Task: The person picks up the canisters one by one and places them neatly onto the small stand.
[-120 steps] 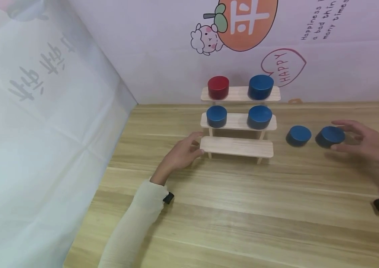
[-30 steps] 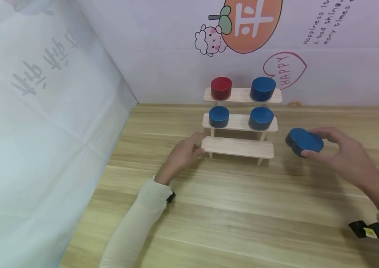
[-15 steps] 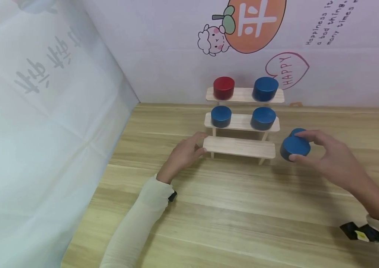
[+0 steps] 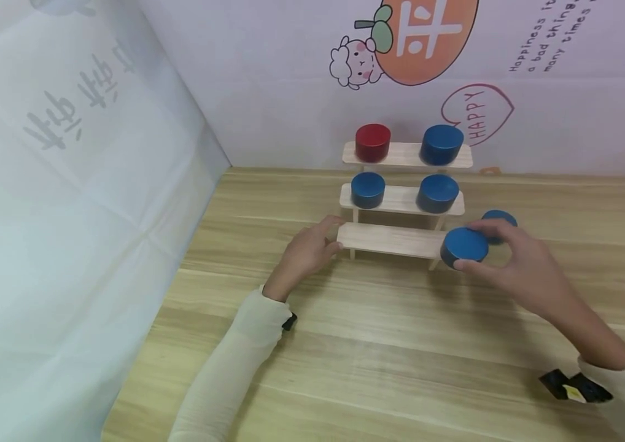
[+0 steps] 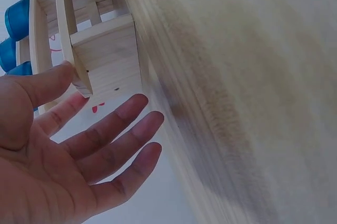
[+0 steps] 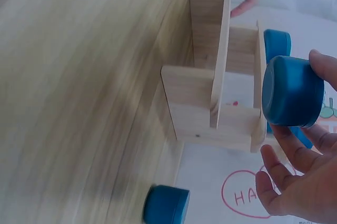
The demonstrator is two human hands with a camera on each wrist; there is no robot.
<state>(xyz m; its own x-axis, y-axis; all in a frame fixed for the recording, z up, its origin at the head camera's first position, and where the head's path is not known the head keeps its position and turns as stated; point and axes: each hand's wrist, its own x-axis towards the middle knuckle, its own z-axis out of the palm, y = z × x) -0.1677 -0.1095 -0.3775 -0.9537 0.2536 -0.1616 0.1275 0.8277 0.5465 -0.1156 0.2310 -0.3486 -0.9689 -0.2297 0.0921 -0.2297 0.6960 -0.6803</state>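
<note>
Your right hand [image 4: 517, 270] pinches a blue cylinder [image 4: 464, 247] btwn thumb and fingers, curled round its side; in the right wrist view the same blue cylinder [image 6: 292, 91] sits btwn thumb above and fingers [image 6: 284, 174] below. Cyl is held at the right end of the bottom step [image 4: 395, 240] of the wooden stepped rack [image 4: 401, 199], just overlapping that end; can't tell if it rests on the step yet.

Your left hand [image 4: 307, 255] is spread, fingers straight-ish, thumb tip touching the left end of the bottom step. Left wrist view: palm open, fingers [image 5: 113, 129] fanned, thumb against the rack's edge [image 5: 79, 79]. Nothing held in it.

Just behind your right hand, a second loose blue cylinder [image 4: 499, 218] stands on the wood table [image 4: 390, 344], partly hidden by your fingers.

On the rack: middle step has 2 blue cyls, left one [image 4: 368, 189] and right one [image 4: 437, 193]. Top step has a red cylinder [image 4: 372, 142] at left and a bigger blue cylinder [image 4: 442, 144] at right. All upright, well apart from each other.

Rack stands near the back wall w/ a cartoon poster [image 4: 417, 43]; white sheet [image 4: 69, 184] along the left side. Both arms in pale sleeves, a black strap [image 4: 572, 387] at the right wrist.
</note>
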